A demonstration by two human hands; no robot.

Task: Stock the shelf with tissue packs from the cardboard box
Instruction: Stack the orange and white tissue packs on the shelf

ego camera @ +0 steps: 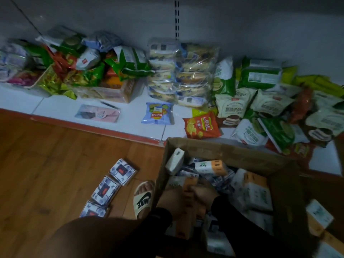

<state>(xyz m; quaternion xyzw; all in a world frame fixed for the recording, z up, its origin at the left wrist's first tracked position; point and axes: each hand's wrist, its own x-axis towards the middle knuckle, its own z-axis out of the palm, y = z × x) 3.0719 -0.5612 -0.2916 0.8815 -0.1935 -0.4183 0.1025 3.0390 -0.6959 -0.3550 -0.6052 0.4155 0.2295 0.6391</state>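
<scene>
- Both hands are down inside the open brown cardboard box (223,151), which sits on the wooden floor against the low white shelf (130,116) with its red front edge.
- Left hand (170,199) and right hand (205,195) press on either side of a white-and-orange plastic-wrapped tissue pack (188,194); fingers look wrapped on it, but the frame is dark and blurred, so grip depth is unclear.
- More tissue packs lie jumbled in the box, one white pack (175,161) leaning on the left wall.
- Risk: slick wrap plus a two-sided squeeze, so the pack could slip out on lifting, likely back into the box.
- Risk: the pack looks wedged among its neighbours; pulling it may drag loose packs up and over the rim.
- Risk: shelf space near the box is crowded. A blue crisp bag (158,113) and an orange crisp bag (202,125) lie at the front edge, and a careless placement could shove them off.
- Risk: three small blue-white printed packs (106,190) lie on the floor just beside the sandalled foot (143,198), a trip or crush hazard when stepping.
- Bare shelf left of the blue bag looks the safest spot.
</scene>
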